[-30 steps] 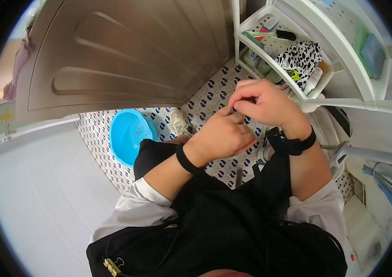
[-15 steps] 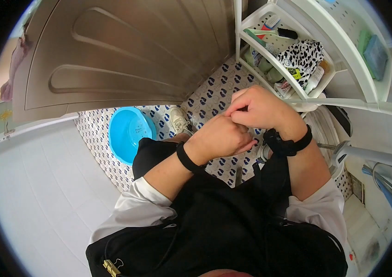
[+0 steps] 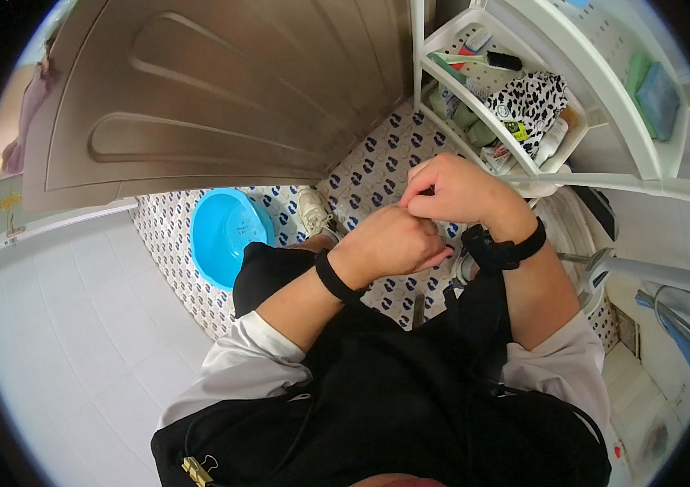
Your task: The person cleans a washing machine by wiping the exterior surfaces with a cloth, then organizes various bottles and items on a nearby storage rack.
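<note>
My two hands meet in front of my body, above the patterned floor. The right hand [image 3: 460, 193] is closed, its thumb and index finger pinched together right against the left hand's fingers. Whatever lies in that pinch, if anything, is too small to see. My left hand [image 3: 396, 241] shows its back, with the fingers curled inward and mostly hidden underneath. On the left wrist is a black band [image 3: 335, 277]; the right wrist carries a black strap with a bulky dark piece [image 3: 493, 250].
A blue basin [image 3: 231, 239] stands on the floor, left of my shoe [image 3: 316, 213]. The brown panelled door [image 3: 231, 97] fills the far left. At right, a white corner shelf [image 3: 613, 81] holds brushes [image 3: 501, 60], bottles and a black-and-white spotted cloth [image 3: 532, 101]. White tiled wall [image 3: 93, 341] runs along the left.
Both hands stay together in nearly the same place; the right hand has shifted only very slightly. Nothing else has visibly moved.
</note>
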